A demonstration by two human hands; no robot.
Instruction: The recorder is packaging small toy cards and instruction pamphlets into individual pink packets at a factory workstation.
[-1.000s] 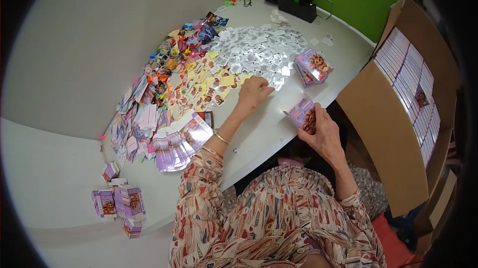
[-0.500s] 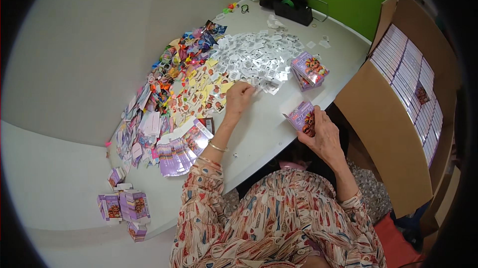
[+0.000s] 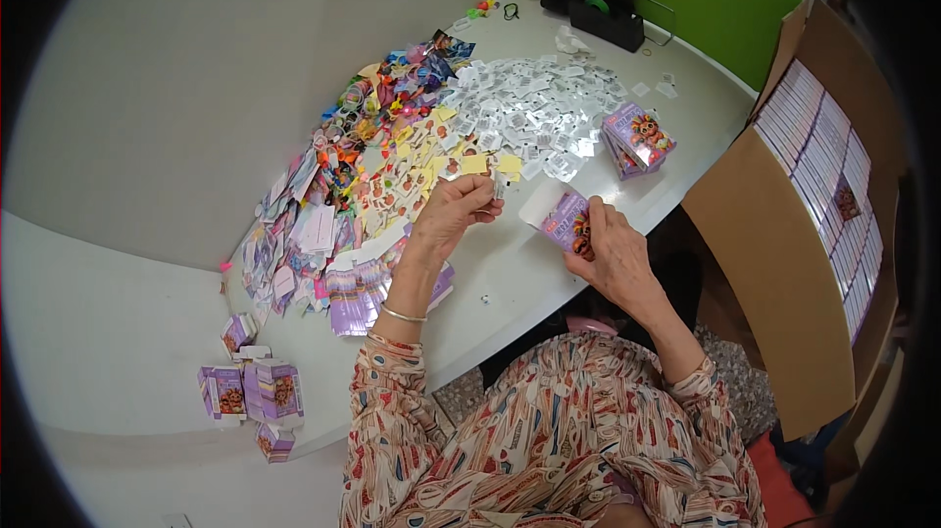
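Note:
My left hand [image 3: 453, 216] is closed in a pinch above the table, with a small whitish packet [image 3: 500, 187] at its fingertips. Just to the right, my right hand [image 3: 619, 255] grips a small purple carton [image 3: 567, 218] printed with a colourful character. The carton's white end flap stands up on the side facing my left hand. Beyond both hands spreads a heap of small silvery-white packets [image 3: 534, 111]. Left of that heap lies a pile of yellow and white picture cards [image 3: 400, 175]. A fanned row of flat purple cartons [image 3: 355, 304] is partly hidden behind my left wrist.
Several purple cartons [image 3: 637, 139] are stacked at the right table edge. Mixed colourful trinkets [image 3: 368, 111] lie along the far left. More cartons [image 3: 270, 393] sit at lower left. A big cardboard box [image 3: 774, 273] full of cartons stands at right, a black tape dispenser [image 3: 606, 26] at the back.
My left hand has drawn back from the edge of the silvery heap with a small packet. My right hand has brought the carton left, nearer to it. The whole view has shifted slightly.

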